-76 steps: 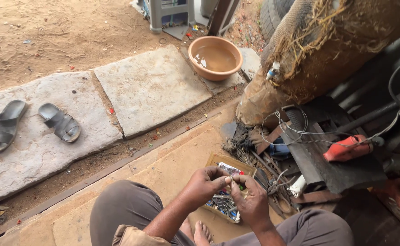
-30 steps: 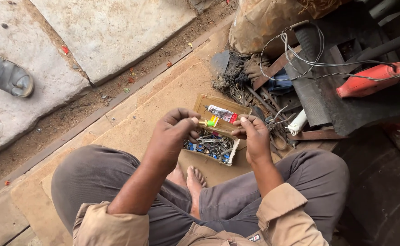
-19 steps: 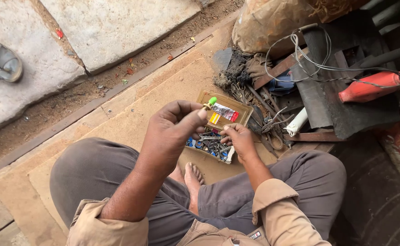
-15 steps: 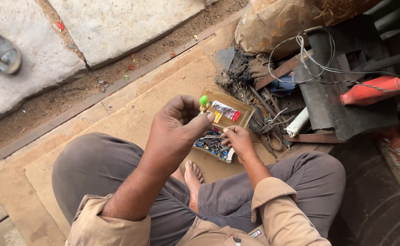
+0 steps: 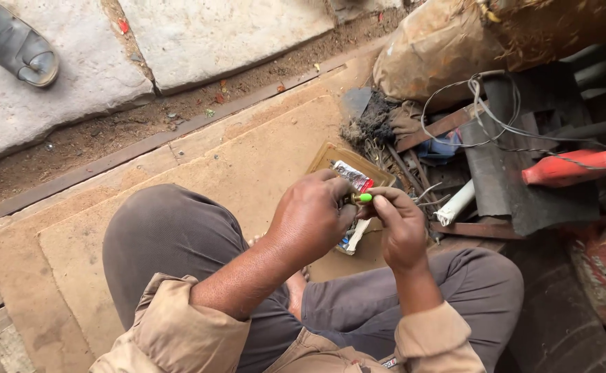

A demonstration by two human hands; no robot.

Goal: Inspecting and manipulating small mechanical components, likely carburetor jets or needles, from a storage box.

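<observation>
Left hand (image 5: 311, 220) and right hand (image 5: 401, 224) meet at frame centre, fingertips of both pinched on small green-tipped part (image 5: 362, 198). Part sits between hands, above shallow brown tray (image 5: 330, 155). Red tool (image 5: 569, 168) at 3 o'clock, sandal (image 5: 20, 45) at 10 o'clock.

Head view — single camera, worn on head, facing steeply down and forward; close over left hand (image 5: 311, 220), right hand (image 5: 401, 228) and folded legs.
</observation>
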